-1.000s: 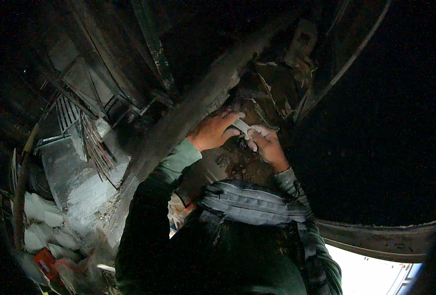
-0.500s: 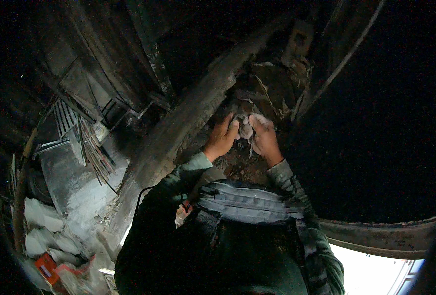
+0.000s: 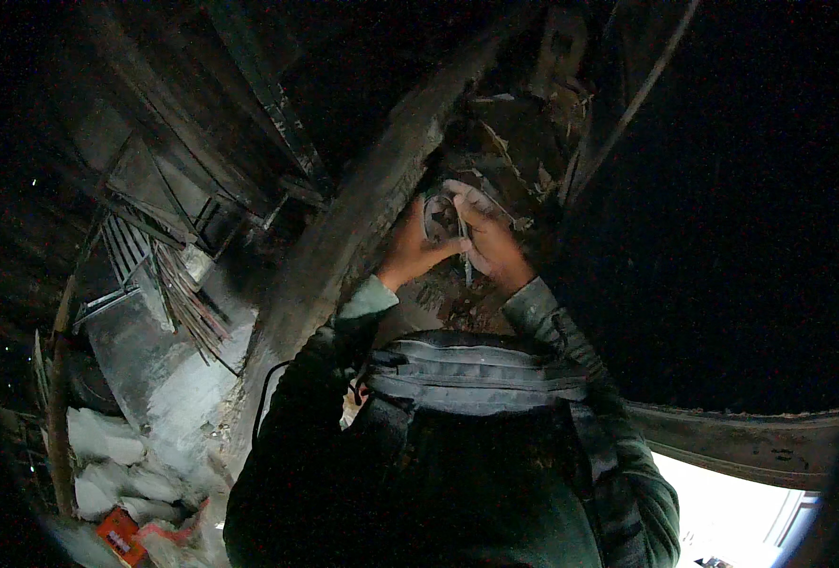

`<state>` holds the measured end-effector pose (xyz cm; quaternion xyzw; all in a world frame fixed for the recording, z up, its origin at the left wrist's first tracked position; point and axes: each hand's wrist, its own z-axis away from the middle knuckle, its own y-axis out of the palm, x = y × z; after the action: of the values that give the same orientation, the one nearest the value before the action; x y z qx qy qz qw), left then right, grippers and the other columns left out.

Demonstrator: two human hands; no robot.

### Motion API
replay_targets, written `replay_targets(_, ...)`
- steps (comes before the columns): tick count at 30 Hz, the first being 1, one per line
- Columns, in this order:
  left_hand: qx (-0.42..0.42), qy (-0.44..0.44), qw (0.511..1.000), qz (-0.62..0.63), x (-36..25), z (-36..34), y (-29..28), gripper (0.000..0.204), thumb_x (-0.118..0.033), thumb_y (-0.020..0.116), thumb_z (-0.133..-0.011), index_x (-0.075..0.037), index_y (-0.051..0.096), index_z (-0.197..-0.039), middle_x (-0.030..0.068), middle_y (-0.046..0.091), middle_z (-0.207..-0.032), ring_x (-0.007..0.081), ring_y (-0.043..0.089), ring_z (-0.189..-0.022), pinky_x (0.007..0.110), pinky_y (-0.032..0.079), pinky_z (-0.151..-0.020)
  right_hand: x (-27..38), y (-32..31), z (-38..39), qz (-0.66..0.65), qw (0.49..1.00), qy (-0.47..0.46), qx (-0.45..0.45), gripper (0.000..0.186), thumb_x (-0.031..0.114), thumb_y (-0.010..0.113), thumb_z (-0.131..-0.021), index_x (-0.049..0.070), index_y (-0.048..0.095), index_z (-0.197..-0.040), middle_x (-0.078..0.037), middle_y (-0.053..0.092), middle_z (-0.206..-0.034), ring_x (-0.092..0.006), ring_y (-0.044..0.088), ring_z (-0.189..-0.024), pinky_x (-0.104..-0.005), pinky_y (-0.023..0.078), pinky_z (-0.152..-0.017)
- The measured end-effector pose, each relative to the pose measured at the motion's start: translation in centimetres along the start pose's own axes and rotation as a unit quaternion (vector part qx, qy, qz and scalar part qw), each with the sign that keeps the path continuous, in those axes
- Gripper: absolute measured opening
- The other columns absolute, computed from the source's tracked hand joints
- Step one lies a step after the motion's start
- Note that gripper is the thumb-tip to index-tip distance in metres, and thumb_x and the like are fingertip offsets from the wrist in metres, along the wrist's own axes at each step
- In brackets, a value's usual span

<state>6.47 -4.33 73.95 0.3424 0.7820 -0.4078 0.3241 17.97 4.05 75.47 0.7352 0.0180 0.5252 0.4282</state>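
In dim light, my left hand [image 3: 408, 248] curls along the left side of a small round thing with a pale rim [image 3: 428, 225]; its kind is too dark to tell. The left thumb reaches across below it toward my right hand [image 3: 491, 241]. On the far right side of the round thing, the right fingers are bent in close together. A thin pale strip [image 3: 468, 275] hangs down between the two hands. What the right fingers pinch is hard to make out. Beneath both hands lies dark, rough ground with loose debris [image 3: 467, 308].
A thick concrete ledge [image 3: 344, 227] slants past my left hand. Farther left are a bundle of thin rods [image 3: 187, 298], a metal grate [image 3: 128, 241], whitish sacks [image 3: 107, 435] and an orange box [image 3: 119, 535]. A long pole [image 3: 642, 93] leans at the far right.
My hands have drawn a little nearer and shifted left in the picture. The pale crumpled-looking lump between them no longer shows; a round rim does. The whole view has tilted slightly.
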Motion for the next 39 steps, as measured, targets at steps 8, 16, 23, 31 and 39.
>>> replay_targets(8, 0.047, -0.016, 0.999, 0.021, -0.4, -0.5, -0.1, 0.065, -0.025, 0.07, -0.069, -0.001, 0.036, -0.119, 0.0114, 0.046, -0.114, 0.0222, 0.043, -0.108, 0.034, 0.034, -0.09, -1.1, -1.5, -0.3, -0.016, 1.0, 0.003, 0.007, 0.039, 0.022, 0.047, -0.089, 0.001, 0.041, -0.121, -0.009, 0.052, -0.109, -0.017, 0.051, -0.097, -0.0294, 0.043, -0.083)
replay_targets(16, 0.041, -0.035, 0.999, -0.007, 0.6, -0.1, -0.6, 0.074, -0.033, 0.072, -0.065, 0.001, 0.034, -0.119, 0.0171, 0.047, -0.112, 0.0274, 0.047, -0.104, 0.035, 0.038, -0.086, -1.4, -0.1, 0.2, 0.007, 0.999, 0.002, 0.036, 0.052, 0.032, 0.047, -0.088, 0.0, 0.033, -0.127, -0.008, 0.046, -0.117, -0.0159, 0.044, -0.108, -0.0281, 0.035, -0.091)
replay_targets(23, 0.077, -0.035, 0.996, -0.006, 2.8, 0.8, -1.1, 0.066, -0.022, 0.065, -0.072, 0.001, 0.031, -0.124, 0.0163, 0.047, -0.114, 0.0256, 0.046, -0.106, 0.035, 0.037, -0.088, -2.7, -0.8, -0.3, -0.038, 0.995, 0.047, 0.082, 0.05, 0.028, 0.051, -0.087, 0.001, 0.035, -0.126, -0.006, 0.05, -0.113, -0.0151, 0.046, -0.103, -0.0273, 0.039, -0.085)
replay_targets(31, 0.139, -0.071, 0.987, 0.028, 2.1, 1.3, -2.3, 0.068, -0.017, 0.061, -0.076, 0.003, 0.023, -0.129, 0.0182, 0.041, -0.121, 0.0246, 0.04, -0.113, 0.033, 0.034, -0.092, -1.3, -1.0, 0.4, 0.195, 0.972, -0.03, 0.13, 0.047, 0.027, 0.051, -0.085, 0.001, 0.04, -0.122, -0.006, 0.051, -0.111, -0.016, 0.045, -0.104, -0.0291, 0.035, -0.09)
replay_targets(39, 0.107, -0.028, 0.993, -0.032, 3.4, 2.4, -1.7, 0.078, -0.02, 0.061, -0.076, 0.006, 0.011, -0.132, 0.0239, 0.022, -0.134, 0.0251, 0.023, -0.126, 0.033, 0.022, -0.101, -1.8, -0.4, 1.3, 0.343, 0.932, -0.097, 0.059, 0.027, 0.018, 0.051, -0.084, 0.003, 0.05, -0.106, -0.004, 0.054, -0.093, -0.0124, 0.05, -0.082, -0.0269, 0.042, -0.074)
